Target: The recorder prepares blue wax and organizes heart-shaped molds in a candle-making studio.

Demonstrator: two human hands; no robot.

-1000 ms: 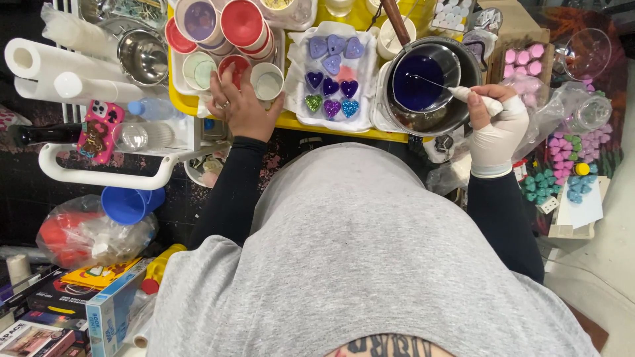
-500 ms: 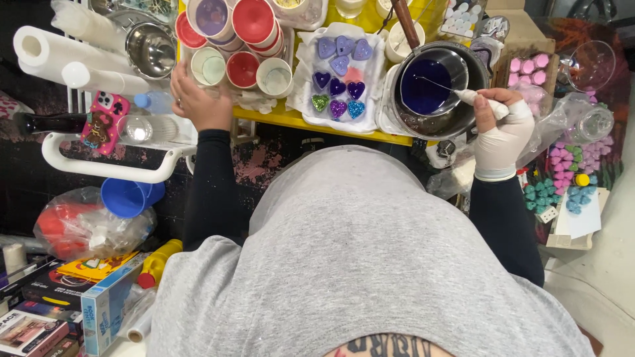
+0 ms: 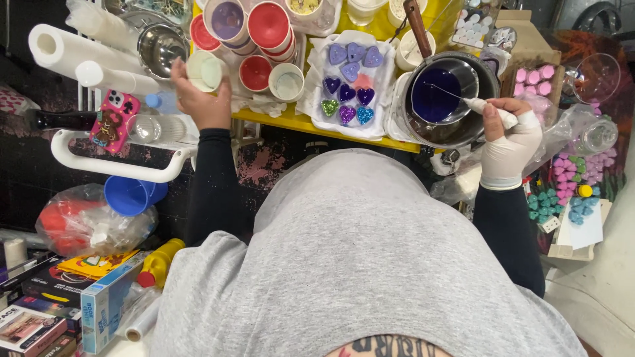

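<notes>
Left hand (image 3: 198, 99) grips a pale cup (image 3: 205, 71) far left of the purple-filled pot (image 3: 440, 99), where the wrapped right hand (image 3: 506, 142) clasps a thin stirrer (image 3: 489, 111).

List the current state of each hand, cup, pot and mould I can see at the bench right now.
left hand: bare, gripping a pale cup
pale cup: lifted, tilted, pale fill
right hand: wrapped, holding a white stick
white stick: thin tip reaching over the pot
pot: holds a jug of dark purple liquid
red cups: upright, filled red
heart mould: filled with purple, green and blue hearts
blue cup: tipped sideways, empty
</notes>
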